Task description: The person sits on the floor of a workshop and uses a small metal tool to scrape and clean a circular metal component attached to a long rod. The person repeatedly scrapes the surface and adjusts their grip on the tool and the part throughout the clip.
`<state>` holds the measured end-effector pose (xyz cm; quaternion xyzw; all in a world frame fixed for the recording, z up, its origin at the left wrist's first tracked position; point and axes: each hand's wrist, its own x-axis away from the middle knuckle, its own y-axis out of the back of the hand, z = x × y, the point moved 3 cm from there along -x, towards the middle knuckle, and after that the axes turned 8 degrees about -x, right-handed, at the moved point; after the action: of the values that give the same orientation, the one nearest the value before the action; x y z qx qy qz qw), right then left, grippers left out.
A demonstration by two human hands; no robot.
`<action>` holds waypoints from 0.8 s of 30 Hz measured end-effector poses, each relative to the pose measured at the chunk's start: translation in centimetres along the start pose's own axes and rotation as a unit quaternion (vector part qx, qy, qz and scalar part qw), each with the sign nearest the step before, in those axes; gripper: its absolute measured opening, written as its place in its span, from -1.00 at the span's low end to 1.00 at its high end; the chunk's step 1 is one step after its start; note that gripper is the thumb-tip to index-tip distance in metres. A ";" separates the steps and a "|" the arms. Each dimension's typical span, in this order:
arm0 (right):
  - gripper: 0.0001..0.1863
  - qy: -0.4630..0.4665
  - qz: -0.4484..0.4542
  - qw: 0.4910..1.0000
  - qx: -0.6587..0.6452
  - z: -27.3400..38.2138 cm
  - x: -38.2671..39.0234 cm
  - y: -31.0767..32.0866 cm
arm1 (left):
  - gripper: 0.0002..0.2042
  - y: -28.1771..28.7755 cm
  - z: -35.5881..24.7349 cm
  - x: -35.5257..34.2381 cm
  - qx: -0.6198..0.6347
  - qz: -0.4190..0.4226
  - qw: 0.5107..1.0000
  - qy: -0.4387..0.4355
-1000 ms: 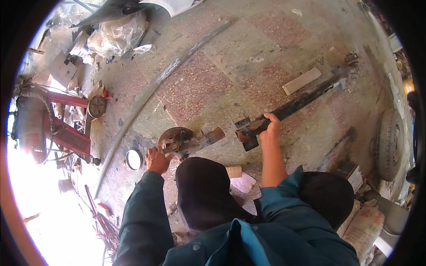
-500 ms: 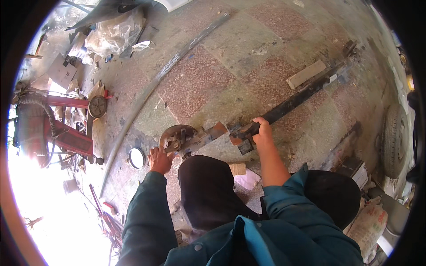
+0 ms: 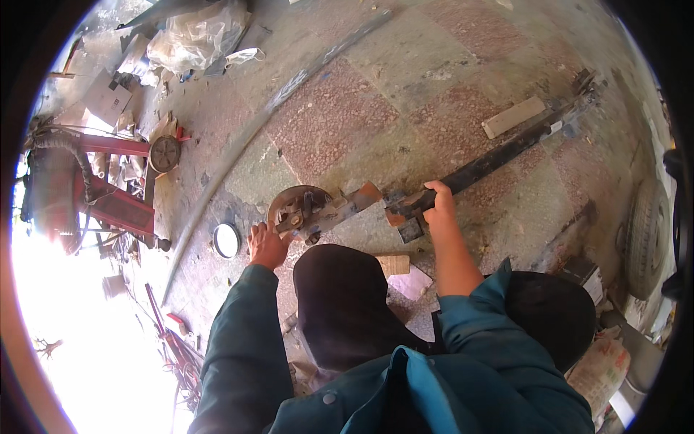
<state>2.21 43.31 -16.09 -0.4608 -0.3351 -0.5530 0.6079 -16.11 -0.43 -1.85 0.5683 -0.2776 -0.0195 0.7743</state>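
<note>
My left hand (image 3: 269,247) grips the near-left end of a rusty assembly with a round plate (image 3: 285,195) and a flat metal arm (image 3: 347,208) reaching right. My right hand (image 3: 441,206) is wrapped round a long black steel beam (image 3: 491,159), near its rusty bracketed end. A square dark block (image 3: 409,230) sits under that end. The ends of the two pieces lie very close together over the checkered floor; I cannot tell whether they touch.
A long grey tube (image 3: 253,130) lies beyond. At left are a red wheeled frame (image 3: 119,213), a white ring (image 3: 226,224) and plastic sheeting (image 3: 195,36). A wooden strip (image 3: 513,116) lies right of centre, a tyre (image 3: 643,239) at far right, cardboard (image 3: 394,264) by my knee.
The beam in my right hand has moved toward the rusty assembly, narrowing the gap between their ends. Both hands keep their grips. The view has shifted slightly.
</note>
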 end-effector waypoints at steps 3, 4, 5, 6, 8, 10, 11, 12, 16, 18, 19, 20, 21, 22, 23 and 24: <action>0.16 0.011 -0.006 1.000 0.008 0.3 -0.8 -0.3 | -0.25 -0.1 -0.1 -0.3 0.002 -0.003 1.000 -0.004; 0.19 0.013 -0.009 1.000 0.017 0.2 -0.7 -0.4 | -0.25 -0.3 0.2 -0.1 -0.003 0.001 1.000 -0.002; 0.20 0.007 0.006 1.000 0.016 0.0 -0.5 -0.4 | -0.25 -0.4 0.4 0.1 -0.008 0.004 1.000 -0.001; 0.21 0.003 0.022 1.000 0.014 0.1 -0.6 -0.3 | -0.25 -0.4 0.4 0.1 -0.012 0.005 1.000 -0.001; 0.22 -0.004 0.054 0.998 0.019 0.4 -0.7 0.1 | -0.23 -0.3 0.1 0.1 -0.003 -0.012 1.000 -0.002; 0.20 -0.012 0.087 0.996 0.034 0.5 -0.5 0.3 | -0.21 -0.3 0.2 0.1 0.000 -0.019 1.000 -0.002; 0.18 -0.009 0.079 0.996 0.033 0.4 -0.6 0.1 | -0.20 -0.2 0.3 0.1 -0.001 -0.019 1.000 -0.003; 0.17 -0.006 0.070 0.997 0.030 0.3 -0.7 0.0 | -0.18 -0.2 0.3 0.0 -0.001 -0.019 1.000 -0.006; 0.13 0.005 0.039 0.999 0.025 0.2 -0.7 -0.1 | -0.18 -0.3 0.2 -0.1 -0.006 -0.002 1.000 0.000; 0.10 0.014 0.050 0.998 0.036 0.0 -0.4 0.0 | -0.20 -0.4 0.3 0.0 -0.001 -0.003 1.000 0.005; 0.09 0.018 0.056 0.997 0.041 0.0 -0.3 0.0 | -0.20 -0.4 0.3 0.0 -0.004 -0.002 1.000 0.004; 0.10 0.018 0.053 0.997 0.046 0.1 -0.3 0.0 | -0.21 -0.4 0.4 -0.1 -0.007 -0.001 1.000 0.004; 0.10 0.018 0.050 0.997 0.050 0.2 -0.4 0.0 | -0.22 -0.4 0.3 -0.1 -0.010 0.000 1.000 0.003; 0.10 0.018 0.046 0.997 0.055 0.3 -0.4 0.1 | -0.22 -0.3 0.2 -0.1 -0.009 -0.001 1.000 0.003; 0.11 0.017 0.038 0.997 0.060 0.3 -0.6 0.0 | -0.23 -0.3 0.2 -0.1 -0.009 -0.002 1.000 0.005; 0.11 0.016 0.030 0.997 0.064 0.2 -0.7 -0.1 | -0.23 -0.3 0.2 -0.1 -0.009 -0.003 1.000 0.005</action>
<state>2.05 43.78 -16.60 -0.4225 -0.3458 -0.5190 0.6577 -16.21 -0.67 -2.12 0.5624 -0.2718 -0.0214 0.7806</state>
